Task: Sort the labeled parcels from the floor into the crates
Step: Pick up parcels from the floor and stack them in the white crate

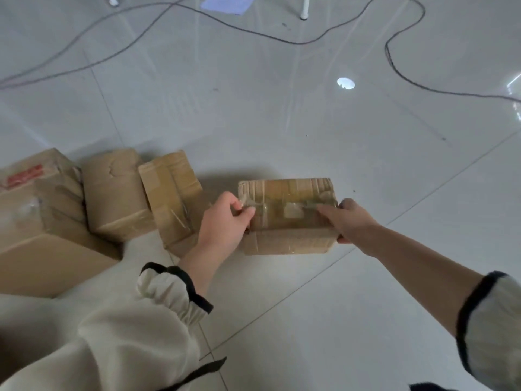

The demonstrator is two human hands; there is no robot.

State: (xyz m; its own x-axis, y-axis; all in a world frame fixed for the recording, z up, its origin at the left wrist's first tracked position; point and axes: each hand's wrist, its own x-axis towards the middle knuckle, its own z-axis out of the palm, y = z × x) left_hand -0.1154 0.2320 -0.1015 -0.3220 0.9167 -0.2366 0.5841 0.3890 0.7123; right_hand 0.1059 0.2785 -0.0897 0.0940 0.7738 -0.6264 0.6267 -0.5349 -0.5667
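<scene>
A small taped cardboard parcel (287,193) is in the middle of the view, just above the pale tiled floor. My left hand (225,221) grips its left end, fingers curled over the top edge. My right hand (348,218) grips its right end, thumb on top and fingers round the side. To the left on the floor lie more cardboard parcels: a tilted small one (172,193), a squarish one (118,193), and a large one with a red label (36,210). No crate is in view.
Dark cables (394,66) snake across the floor at the back. White furniture legs (304,7) and a pale blue sheet (225,2) sit at the top edge. My cream sleeves fill the lower corners.
</scene>
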